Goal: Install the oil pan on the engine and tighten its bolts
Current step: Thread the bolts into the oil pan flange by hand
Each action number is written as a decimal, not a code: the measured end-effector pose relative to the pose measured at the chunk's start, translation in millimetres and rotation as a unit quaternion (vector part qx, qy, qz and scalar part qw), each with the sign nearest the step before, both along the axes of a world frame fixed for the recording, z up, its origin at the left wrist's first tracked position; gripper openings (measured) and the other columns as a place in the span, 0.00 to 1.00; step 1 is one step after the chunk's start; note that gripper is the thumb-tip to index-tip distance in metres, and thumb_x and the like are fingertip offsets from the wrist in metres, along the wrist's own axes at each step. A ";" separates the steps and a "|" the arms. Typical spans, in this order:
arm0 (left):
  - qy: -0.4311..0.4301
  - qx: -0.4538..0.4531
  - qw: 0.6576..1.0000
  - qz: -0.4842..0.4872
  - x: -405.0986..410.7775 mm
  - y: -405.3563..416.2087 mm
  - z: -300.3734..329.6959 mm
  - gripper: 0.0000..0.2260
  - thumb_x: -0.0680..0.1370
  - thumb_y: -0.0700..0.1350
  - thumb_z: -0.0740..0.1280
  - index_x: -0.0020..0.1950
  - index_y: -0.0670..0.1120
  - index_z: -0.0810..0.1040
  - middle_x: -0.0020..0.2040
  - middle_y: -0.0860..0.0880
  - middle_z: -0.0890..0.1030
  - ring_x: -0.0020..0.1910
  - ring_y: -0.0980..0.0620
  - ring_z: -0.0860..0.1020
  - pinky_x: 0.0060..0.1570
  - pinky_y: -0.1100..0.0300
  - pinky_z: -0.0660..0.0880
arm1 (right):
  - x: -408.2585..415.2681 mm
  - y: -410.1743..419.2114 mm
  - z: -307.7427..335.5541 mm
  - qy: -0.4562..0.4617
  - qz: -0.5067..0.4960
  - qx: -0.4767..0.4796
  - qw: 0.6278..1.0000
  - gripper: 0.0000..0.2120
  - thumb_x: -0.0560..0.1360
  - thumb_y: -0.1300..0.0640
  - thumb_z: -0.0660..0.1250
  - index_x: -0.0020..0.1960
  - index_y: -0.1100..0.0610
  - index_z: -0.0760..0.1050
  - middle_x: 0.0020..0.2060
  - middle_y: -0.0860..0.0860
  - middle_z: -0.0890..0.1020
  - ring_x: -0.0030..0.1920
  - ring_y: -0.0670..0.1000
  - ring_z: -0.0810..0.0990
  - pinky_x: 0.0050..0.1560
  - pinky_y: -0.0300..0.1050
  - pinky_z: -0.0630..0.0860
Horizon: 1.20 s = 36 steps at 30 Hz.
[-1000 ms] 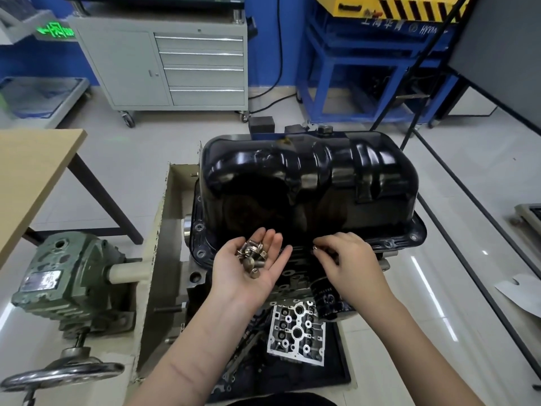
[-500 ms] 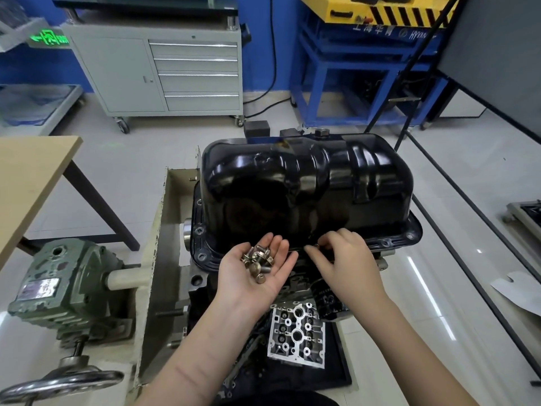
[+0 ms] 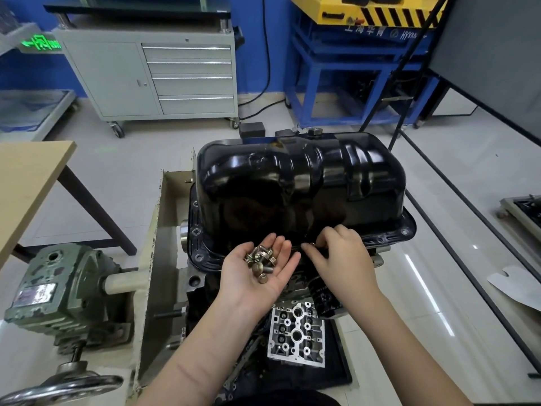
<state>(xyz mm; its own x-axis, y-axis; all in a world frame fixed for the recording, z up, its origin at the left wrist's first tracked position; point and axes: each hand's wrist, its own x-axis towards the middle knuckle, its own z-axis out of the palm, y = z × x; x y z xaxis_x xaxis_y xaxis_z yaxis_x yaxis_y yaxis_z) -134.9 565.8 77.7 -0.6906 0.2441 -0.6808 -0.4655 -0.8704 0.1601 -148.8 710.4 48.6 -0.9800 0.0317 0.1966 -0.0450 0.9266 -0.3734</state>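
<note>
The glossy black oil pan (image 3: 301, 183) sits upside down on the engine (image 3: 202, 288), which is mounted on a stand. My left hand (image 3: 257, 273) is held palm up just in front of the pan's near flange, with several loose bolts (image 3: 260, 259) lying in the palm. My right hand (image 3: 342, 259) is at the middle of the near flange, fingers curled and pinching a small bolt against the flange edge. Empty bolt holes show along the flange at the left and right corners.
A green gearbox (image 3: 58, 291) with a handwheel (image 3: 61, 385) drives the stand at the left. A wooden table (image 3: 26, 177) stands at the left. A grey drawer cabinet (image 3: 152, 74) and a blue frame (image 3: 345, 83) are behind. A machined aluminium part (image 3: 295, 335) lies below the engine.
The view has dipped slightly. My right hand has stayed at the flange, its fingers shifting a little on the bolt. My left hand keeps the bolts in its palm.
</note>
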 end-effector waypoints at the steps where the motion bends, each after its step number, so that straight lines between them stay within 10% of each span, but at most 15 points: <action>1: 0.000 0.000 1.000 -0.001 0.2 0.1 0.2 0.16 0.79 0.44 0.56 0.42 0.35 0.77 0.32 0.41 0.81 0.29 0.45 0.81 0.41 0.46 0.75 | 0.2 0.3 0.3 -0.002 -0.006 -0.001 1.000 0.16 0.74 0.45 0.64 0.48 0.59 0.76 0.45 0.51 0.76 0.51 0.50 0.71 0.44 0.39 0.66; 36: 0.002 0.005 1.000 -0.024 -4.1 4.8 0.7 0.17 0.79 0.45 0.56 0.41 0.35 0.78 0.32 0.41 0.81 0.29 0.46 0.81 0.41 0.47 0.75 | -3.7 -4.7 1.6 -0.012 -0.013 -0.011 1.000 0.14 0.75 0.48 0.64 0.46 0.60 0.75 0.44 0.52 0.76 0.50 0.51 0.72 0.44 0.40 0.66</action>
<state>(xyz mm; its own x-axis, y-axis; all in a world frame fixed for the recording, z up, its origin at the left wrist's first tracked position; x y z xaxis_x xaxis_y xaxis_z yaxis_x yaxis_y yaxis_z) -139.0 570.6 78.4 -0.6808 0.2838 -0.6752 -0.5054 -0.8493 0.1526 -152.5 705.7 50.2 -0.9833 0.0621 0.1712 -0.0107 0.9189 -0.3943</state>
